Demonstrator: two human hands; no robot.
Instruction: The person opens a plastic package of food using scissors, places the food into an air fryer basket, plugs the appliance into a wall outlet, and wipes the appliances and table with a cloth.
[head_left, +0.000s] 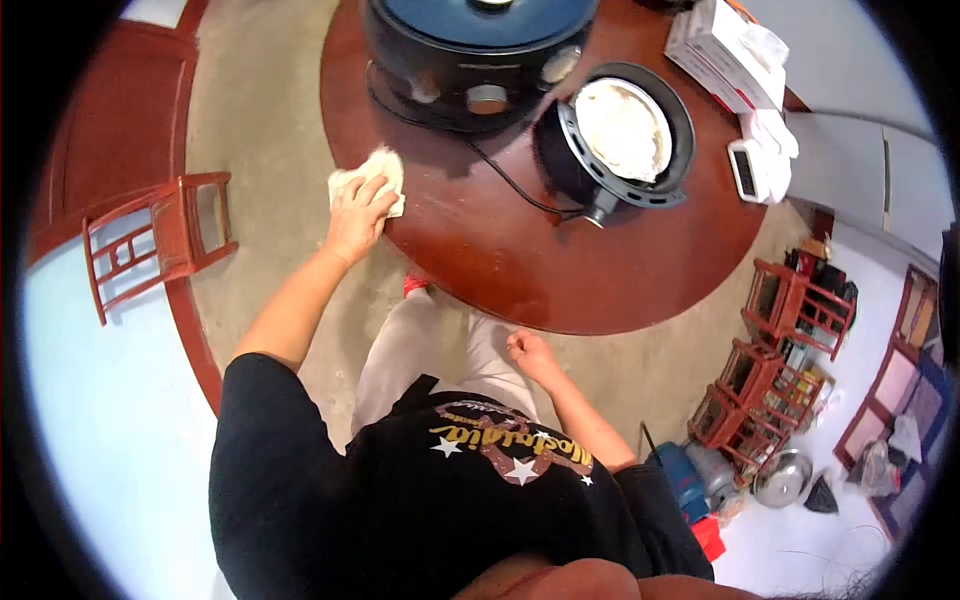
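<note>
My left hand [358, 218] presses a pale cloth [387, 170] against the left edge of the round red-brown table [560, 280], its fingers bent over the cloth. Part of the cloth hangs over the rim. Just below the table's front edge, near my body, is my right hand [530, 354], its fingers curled in; whether anything is inside them is hidden. A black appliance with a dark lid [490, 60] stands at the back of the table. To its right sits a black basket [683, 130] holding a round container with pale contents [622, 130].
A black cable [515, 185] runs across the tabletop. White boxes [715, 60] and a small white device with a dark screen [745, 170] lie at the right edge. A wooden chair [170, 230] stands left; stacked stools [760, 390] and a metal lid [783, 478] are at right.
</note>
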